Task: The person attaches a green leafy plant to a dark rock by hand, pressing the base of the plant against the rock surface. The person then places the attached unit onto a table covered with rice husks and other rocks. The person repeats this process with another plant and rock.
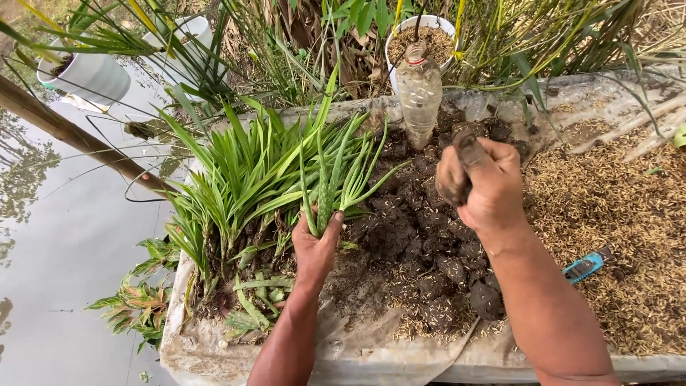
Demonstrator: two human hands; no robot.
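My left hand [315, 246] grips the base of a small spotted aloe plant [325, 182], whose narrow green leaves stand upright beside a bundle of long-leaved green plants [236, 179]. My right hand [480, 182], smeared with soil, is raised over a heap of dark clumpy soil [429, 250] and closes on a lump of that soil. Both hands work over a grey plastic sheet [357, 350] spread on a bench.
An upside-down clear plastic bottle [419, 89] stands at the back of the soil. Rice husks [607, 214] cover the right side, with a blue cutter [586, 266] on them. White pots [89, 75] and water lie to the left; another white pot [446, 25] stands behind.
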